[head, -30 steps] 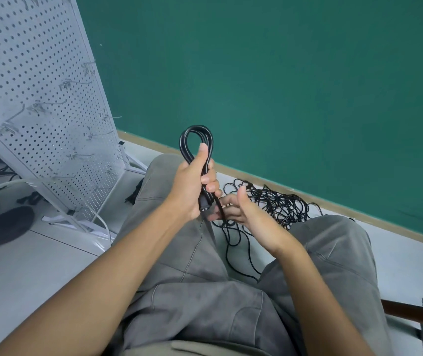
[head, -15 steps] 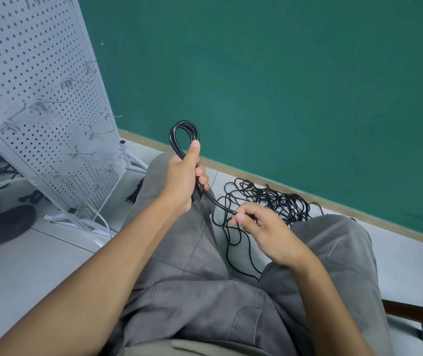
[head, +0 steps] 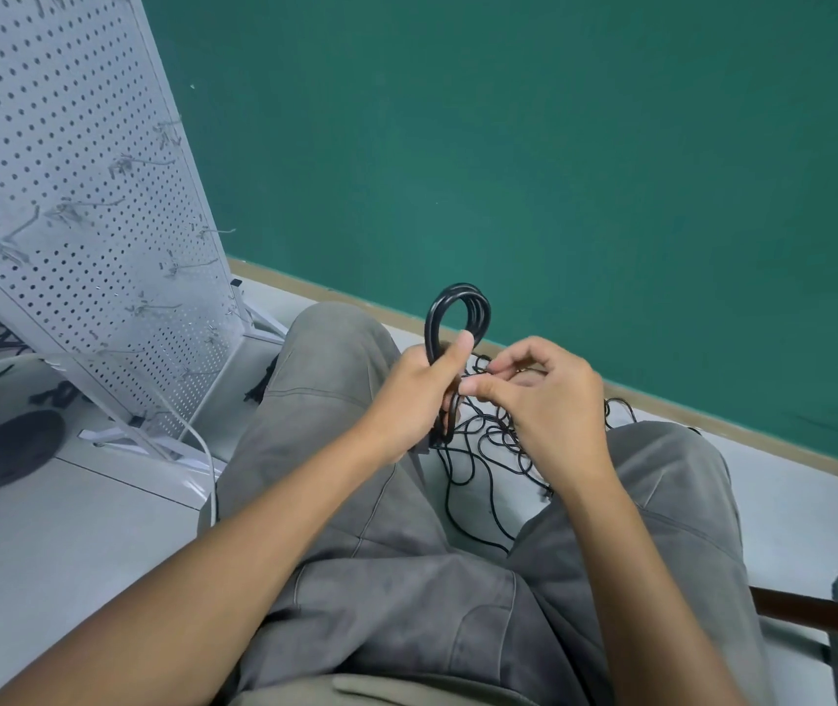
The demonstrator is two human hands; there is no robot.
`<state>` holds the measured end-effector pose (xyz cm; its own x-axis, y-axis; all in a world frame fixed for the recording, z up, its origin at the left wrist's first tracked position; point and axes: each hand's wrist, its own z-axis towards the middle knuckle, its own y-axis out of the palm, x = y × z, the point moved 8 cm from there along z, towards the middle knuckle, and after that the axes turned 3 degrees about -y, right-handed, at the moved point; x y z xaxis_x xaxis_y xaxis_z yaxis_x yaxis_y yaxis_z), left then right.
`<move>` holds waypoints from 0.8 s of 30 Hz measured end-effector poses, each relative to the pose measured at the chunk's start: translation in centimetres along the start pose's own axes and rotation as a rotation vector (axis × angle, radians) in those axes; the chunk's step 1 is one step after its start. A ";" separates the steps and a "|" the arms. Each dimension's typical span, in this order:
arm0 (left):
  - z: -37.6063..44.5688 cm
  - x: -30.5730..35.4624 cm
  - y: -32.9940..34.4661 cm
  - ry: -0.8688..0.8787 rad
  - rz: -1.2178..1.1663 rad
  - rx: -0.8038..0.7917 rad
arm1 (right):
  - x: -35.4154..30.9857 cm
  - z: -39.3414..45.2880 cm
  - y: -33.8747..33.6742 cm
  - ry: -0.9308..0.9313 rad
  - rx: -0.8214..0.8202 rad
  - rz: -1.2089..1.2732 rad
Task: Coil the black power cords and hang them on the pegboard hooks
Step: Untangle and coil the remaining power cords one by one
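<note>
Now that our right hand [head: 539, 400] has come back pinching more cord, our left hand [head: 414, 394] grips a thicker coil [head: 457, 318] mid-frame.

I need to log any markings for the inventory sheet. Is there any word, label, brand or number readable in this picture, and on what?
None can be read.
Coil in the left hand: plain black, no print visible.
Pegboard: only holes and bare hooks, no label.
Green wall: no sign.
</note>
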<state>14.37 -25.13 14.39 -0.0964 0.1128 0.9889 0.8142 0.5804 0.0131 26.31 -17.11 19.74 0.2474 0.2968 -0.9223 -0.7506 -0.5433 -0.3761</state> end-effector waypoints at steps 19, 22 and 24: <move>-0.1 0.2 0.2 -0.035 -0.038 -0.076 | 1.0 -0.5 0.1 -0.037 -0.070 0.087; -0.7 0.1 1.4 -0.074 -0.071 -0.205 | 0.5 -0.3 -0.2 -0.070 0.027 0.039; -1.2 0.4 2.2 -0.096 -0.143 -0.319 | 0.7 -0.3 -0.4 -0.074 0.078 0.068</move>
<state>16.84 -24.76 15.04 -0.2635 0.1331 0.9554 0.9249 0.3163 0.2110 26.98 -16.91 19.18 0.1502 0.3198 -0.9355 -0.8101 -0.5026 -0.3019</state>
